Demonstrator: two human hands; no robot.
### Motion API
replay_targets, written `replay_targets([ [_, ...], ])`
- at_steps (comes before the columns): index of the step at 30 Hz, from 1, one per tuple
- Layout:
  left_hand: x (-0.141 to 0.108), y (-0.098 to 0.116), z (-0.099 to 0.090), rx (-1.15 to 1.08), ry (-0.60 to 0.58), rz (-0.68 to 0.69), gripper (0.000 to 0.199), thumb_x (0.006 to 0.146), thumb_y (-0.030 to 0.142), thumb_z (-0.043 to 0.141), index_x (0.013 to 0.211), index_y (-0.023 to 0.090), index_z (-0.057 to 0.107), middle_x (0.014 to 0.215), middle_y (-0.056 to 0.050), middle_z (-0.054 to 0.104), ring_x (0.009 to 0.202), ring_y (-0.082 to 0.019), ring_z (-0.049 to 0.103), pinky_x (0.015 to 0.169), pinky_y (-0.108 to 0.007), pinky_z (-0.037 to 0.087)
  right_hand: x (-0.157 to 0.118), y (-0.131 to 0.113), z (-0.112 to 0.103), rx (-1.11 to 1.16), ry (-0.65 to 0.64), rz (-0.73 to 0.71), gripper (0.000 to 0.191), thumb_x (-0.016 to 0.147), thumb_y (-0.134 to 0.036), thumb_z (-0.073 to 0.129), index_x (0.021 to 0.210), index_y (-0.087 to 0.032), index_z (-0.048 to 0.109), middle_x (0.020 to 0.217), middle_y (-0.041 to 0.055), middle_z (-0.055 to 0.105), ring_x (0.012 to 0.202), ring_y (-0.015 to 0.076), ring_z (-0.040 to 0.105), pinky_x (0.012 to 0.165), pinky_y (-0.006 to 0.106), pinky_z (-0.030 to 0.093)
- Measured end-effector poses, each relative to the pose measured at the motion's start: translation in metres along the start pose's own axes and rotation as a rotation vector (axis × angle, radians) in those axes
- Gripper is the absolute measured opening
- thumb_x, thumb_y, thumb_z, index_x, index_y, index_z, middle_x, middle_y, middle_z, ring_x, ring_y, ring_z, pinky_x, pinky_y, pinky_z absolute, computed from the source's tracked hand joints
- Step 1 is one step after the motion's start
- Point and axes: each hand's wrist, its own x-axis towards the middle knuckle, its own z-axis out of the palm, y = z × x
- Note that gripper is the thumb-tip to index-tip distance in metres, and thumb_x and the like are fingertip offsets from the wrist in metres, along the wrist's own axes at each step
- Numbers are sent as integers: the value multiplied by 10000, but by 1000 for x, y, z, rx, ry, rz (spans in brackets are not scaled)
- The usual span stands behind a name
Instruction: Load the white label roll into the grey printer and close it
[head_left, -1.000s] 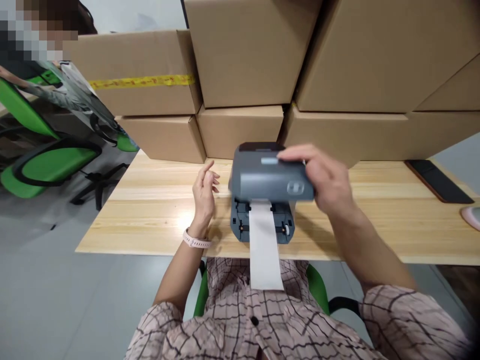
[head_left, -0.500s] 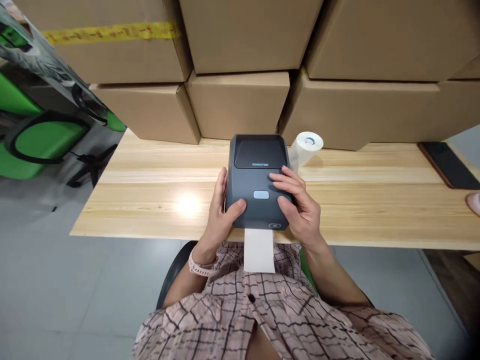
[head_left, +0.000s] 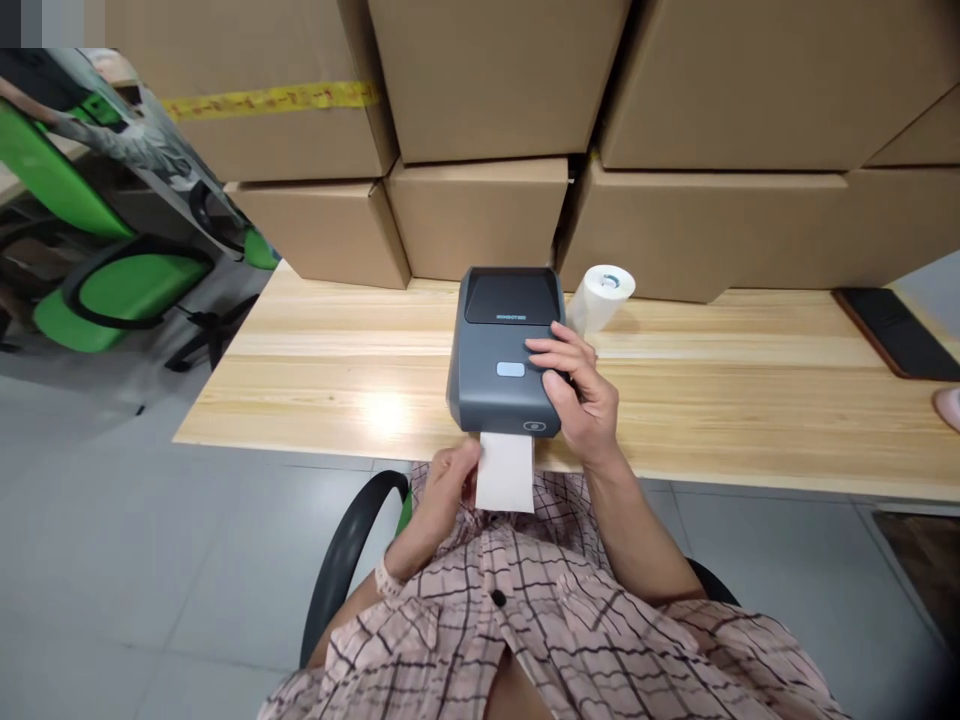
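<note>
A dark grey label printer (head_left: 506, 345) stands at the table's front edge, its light blue button facing up. From its front slot a white label strip (head_left: 505, 475) hangs out past the edge. My right hand (head_left: 581, 390) rests against the printer's right side, thumb and spread fingers lying on its top. Beside the strip's left edge is my left hand (head_left: 446, 490), its fingers curled and the thumb tip close to the paper by the slot. Its fingertips are partly hidden, so any grip on the strip cannot be made out.
A white label roll (head_left: 604, 295) stands behind the printer on the right. Stacked cardboard boxes (head_left: 480, 215) line the table's back. On the right lies a dark phone (head_left: 896, 335); part of another person's hand (head_left: 948, 405) shows at the edge. A green chair (head_left: 124, 295) is left.
My left hand has left the printer's left side and moved down to the strip's left edge, its fingers curling. My right hand stays on the printer. The view has shifted slightly.
</note>
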Motion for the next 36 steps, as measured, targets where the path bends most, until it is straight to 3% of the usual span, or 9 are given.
replay_targets([
  [2, -1, 7, 0, -121, -176, -155, 569, 827, 679, 632, 541, 203, 507, 456, 31, 423, 403, -86, 329, 442, -271, 231, 0, -1, 0, 22, 8, -23, 222, 996, -219, 521, 1064, -301, 716, 1166, 13, 790, 1396, 252, 570, 1190, 597, 432],
  [5, 0, 12, 0, -141, -260, -140, 530, 822, 626, 673, 563, 174, 576, 440, 32, 445, 387, -66, 325, 449, -255, 212, 2, -4, -3, -45, -17, -91, 285, 1006, -176, 486, 1106, -306, 719, 1127, 9, 801, 1343, 244, 612, 1192, 581, 417],
  [10, -5, 6, -5, 96, -74, 45, 606, 902, 657, 581, 532, 182, 511, 509, 8, 499, 496, -100, 417, 514, -256, 310, 2, -11, -11, -363, -122, -303, 336, 1005, -165, 517, 1250, -330, 676, 1142, -22, 805, 1290, 250, 650, 1246, 585, 283],
  [16, -14, 5, -24, 159, 112, 167, 547, 905, 659, 540, 704, 168, 677, 538, 11, 525, 509, -120, 435, 536, -265, 353, -6, -18, -12, -490, -186, -501, 510, 995, -270, 626, 1483, -301, 480, 1293, 13, 756, 1351, 261, 600, 1222, 526, 330],
  [21, -12, 9, -35, 124, 196, 226, 498, 936, 589, 554, 741, 156, 705, 570, 6, 550, 515, -111, 444, 529, -254, 346, -2, -32, -9, -415, -137, -378, 603, 1019, -323, 591, 1568, -210, 369, 1175, 52, 794, 1278, 278, 625, 1207, 547, 340],
  [27, 9, 23, -31, 68, 287, 339, 438, 933, 549, 599, 759, 162, 708, 590, 11, 555, 522, -105, 453, 525, -244, 378, 0, -41, 0, -382, -129, -274, 465, 1029, -271, 546, 1486, -227, 472, 1106, 52, 799, 1096, 237, 710, 1203, 542, 335],
  [30, 21, 24, -25, 85, 415, 443, 342, 951, 503, 622, 1030, 187, 730, 941, -51, 717, 773, -151, 629, 705, -271, 511, -9, -34, -2, -345, -126, -264, 408, 1005, -256, 582, 1411, -247, 533, 1194, 49, 778, 1157, 243, 697, 1227, 565, 297],
  [32, 25, 20, -22, 104, 429, 484, 418, 977, 496, 599, 1294, 230, 655, 1321, -97, 676, 1091, -212, 666, 943, -338, 536, -20, -26, -6, -310, -79, -226, 433, 994, -273, 587, 1422, -248, 524, 1283, 70, 742, 1258, 272, 648, 1221, 597, 311],
  [36, 32, 6, -20, 173, 316, 505, 514, 1045, 498, 466, 1531, 330, 489, 1697, -55, 353, 1548, -269, 364, 1261, -444, 325, -45, -9, -12, -221, 64, -24, 556, 1032, -395, 509, 1560, -252, 409, 1538, 128, 550, 1467, 327, 463, 1189, 629, 383],
])
